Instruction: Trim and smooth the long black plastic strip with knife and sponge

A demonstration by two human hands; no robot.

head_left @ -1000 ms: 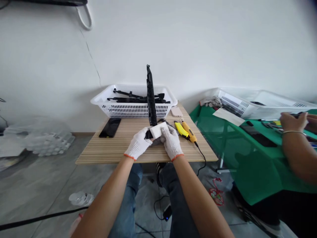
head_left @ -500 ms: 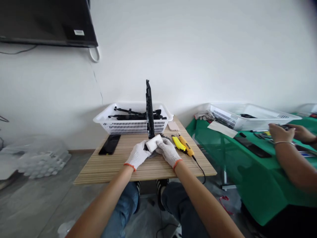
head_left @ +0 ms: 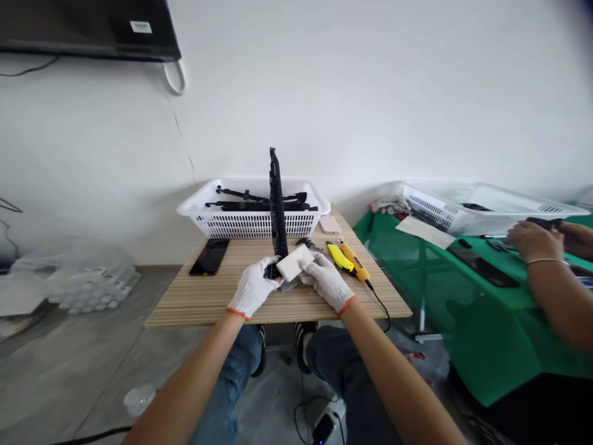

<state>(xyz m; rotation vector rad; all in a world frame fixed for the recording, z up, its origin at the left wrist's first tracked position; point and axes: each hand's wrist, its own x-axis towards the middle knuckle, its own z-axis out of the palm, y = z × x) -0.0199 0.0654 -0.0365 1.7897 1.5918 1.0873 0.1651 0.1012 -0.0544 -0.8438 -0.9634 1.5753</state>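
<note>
My left hand [head_left: 254, 288], in a white knit glove with an orange cuff, is closed around the lower end of a long black plastic strip [head_left: 278, 207]. The strip stands nearly upright over the wooden table. My right hand [head_left: 327, 281], gloved the same way, pinches a white sponge-like block [head_left: 293, 264] by its right side. The block lies against the strip's lower end, close to the left fingers. Beneath the hands is a crumpled grey material [head_left: 290, 285], partly hidden. Behind the strip stands a white plastic basket [head_left: 208, 224] holding several similar black parts [head_left: 259, 205].
A black phone [head_left: 210, 256] lies left on the wooden table [head_left: 185, 306]. To the right are a bright yellow-handled tool [head_left: 340, 256], a corded yellow tool [head_left: 354, 259] and a pale phone [head_left: 330, 224]. Another person's hands [head_left: 532, 244] work at the green-covered table [head_left: 486, 321].
The white block has turned and now shows its broad face, with the right hand farther to its right. The view has shifted slightly. The other person's hands have moved a little.
</note>
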